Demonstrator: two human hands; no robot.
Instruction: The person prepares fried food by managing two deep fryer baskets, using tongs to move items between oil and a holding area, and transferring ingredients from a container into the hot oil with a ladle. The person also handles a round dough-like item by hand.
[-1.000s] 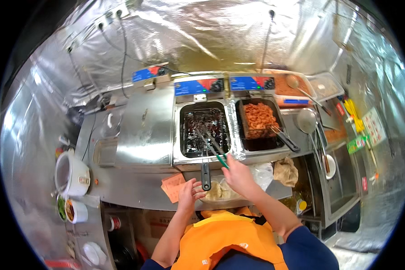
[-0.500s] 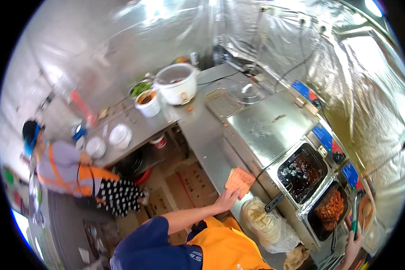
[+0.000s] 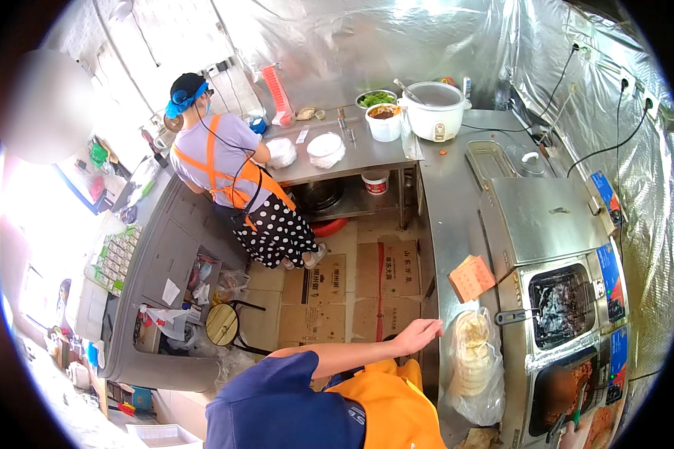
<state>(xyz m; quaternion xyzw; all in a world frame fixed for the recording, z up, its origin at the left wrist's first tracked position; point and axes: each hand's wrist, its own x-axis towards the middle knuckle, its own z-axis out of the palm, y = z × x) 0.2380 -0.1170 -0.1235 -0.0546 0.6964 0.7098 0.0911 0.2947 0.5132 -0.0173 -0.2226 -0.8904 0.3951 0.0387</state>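
Observation:
My left hand (image 3: 419, 337) is held out near the edge of the steel counter, fingers stretched forward and nothing in them. Just beyond it lie orange paper pieces (image 3: 472, 278), apart from the hand. A clear plastic bag of stacked flatbreads (image 3: 473, 359) is to its right. At the lower right, my right hand (image 3: 573, 434) is partly cut off and closed round a green-handled utensil (image 3: 579, 408), its working end unclear. That hand is at the pan of reddish chopped food (image 3: 583, 374), partly blurred. Behind it sits a pan of dark liquid (image 3: 562, 307), with a black-handled tool (image 3: 513, 316) across its rim.
A steel lid (image 3: 550, 217) covers the far part of the warmer. A white cooker (image 3: 436, 112), a tub of sauce (image 3: 383, 122) and a bowl of greens (image 3: 376, 99) stand at the back. A co-worker (image 3: 225, 150) in an orange apron stands left. Flattened cardboard (image 3: 386, 277) covers the floor.
My left hand has let go of the orange paper pieces on the counter and drawn back. My right hand has lowered the green-handled utensil toward the reddish food. The view has swung left.

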